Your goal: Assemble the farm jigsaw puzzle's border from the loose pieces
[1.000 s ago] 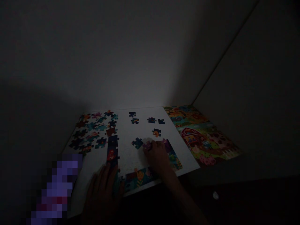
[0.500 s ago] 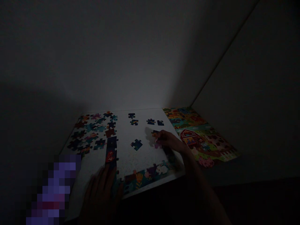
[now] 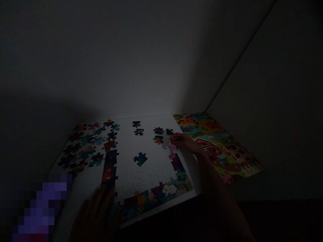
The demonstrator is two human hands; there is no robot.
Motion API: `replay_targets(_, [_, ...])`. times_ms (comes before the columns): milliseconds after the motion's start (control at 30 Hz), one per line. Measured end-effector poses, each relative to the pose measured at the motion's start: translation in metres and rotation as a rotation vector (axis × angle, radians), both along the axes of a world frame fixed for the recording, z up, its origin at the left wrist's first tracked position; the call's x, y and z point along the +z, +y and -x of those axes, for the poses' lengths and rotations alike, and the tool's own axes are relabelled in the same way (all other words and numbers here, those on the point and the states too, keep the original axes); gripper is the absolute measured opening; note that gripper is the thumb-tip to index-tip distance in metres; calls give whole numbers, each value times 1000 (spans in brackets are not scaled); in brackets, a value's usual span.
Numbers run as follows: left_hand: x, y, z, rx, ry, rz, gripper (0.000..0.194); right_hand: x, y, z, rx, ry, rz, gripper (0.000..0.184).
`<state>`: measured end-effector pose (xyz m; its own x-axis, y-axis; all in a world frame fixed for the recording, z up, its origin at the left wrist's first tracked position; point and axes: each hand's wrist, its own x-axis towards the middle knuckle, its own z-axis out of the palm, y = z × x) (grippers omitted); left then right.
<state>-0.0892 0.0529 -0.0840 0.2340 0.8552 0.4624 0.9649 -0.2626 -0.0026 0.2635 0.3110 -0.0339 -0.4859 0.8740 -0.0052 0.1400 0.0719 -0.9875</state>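
Note:
Dim light falls on a white board (image 3: 128,171) with a partly joined jigsaw border. My right hand (image 3: 185,142) pinches a pink-purple puzzle piece (image 3: 173,147) just above the top of the right border column (image 3: 177,163). My left hand (image 3: 97,210) lies flat, fingers stretched, over the lower end of the left border column (image 3: 110,164). The bottom border row (image 3: 156,192) shows a white rabbit and an orange plant. A dark blue piece (image 3: 140,159) lies alone inside the border. An orange-brown piece (image 3: 158,139) rests left of my right hand.
Many loose puzzle pieces (image 3: 87,139) spread over the board's left side. Several dark pieces lie near its back edge, among them a blue one (image 3: 136,124). A colourful farm picture sheet (image 3: 222,148) lies to the right. A pale wall (image 3: 141,74) rises behind.
My right hand has moved toward the right border with the pink-purple piece. The orange-brown piece now lies apart beneath the back pieces. My left hand stays flat; the view has shifted slightly.

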Motion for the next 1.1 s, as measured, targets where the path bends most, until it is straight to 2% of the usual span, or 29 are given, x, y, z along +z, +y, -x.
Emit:
replay_targets(67, [0, 1, -1, 60, -24, 30, 49, 2, -4, -4, 62, -53, 23, 30])
replay_targets(167, [0, 2, -1, 81, -42, 74, 50, -1, -4, -2, 106, -86, 7, 28])
replay_targets(433, [-8, 0, 4, 72, -25, 68, 54, -14, -3, 5, 33, -190, -131, 22])
replay_targets(600, [-3, -1, 0, 52, -39, 77, 51, -17, -7, 9, -9, -299, -260, 11])
replay_targets(733, [2, 0, -4, 88, -54, 61, 49, -15, -8, 7, -14, -262, -249, 11])
replay_targets(833, [0, 1, 2, 65, -12, 82, 54, -13, -8, 3, 24, -217, -200, 17])
replay_targets(933, [-3, 2, 7, 31, 17, 77, 61, -12, -9, 0, 77, -260, -194, 23])
replay_targets(1100, [0, 1, -1, 50, -36, 47, 64, -10, -19, 4, -26, -471, -425, 20])
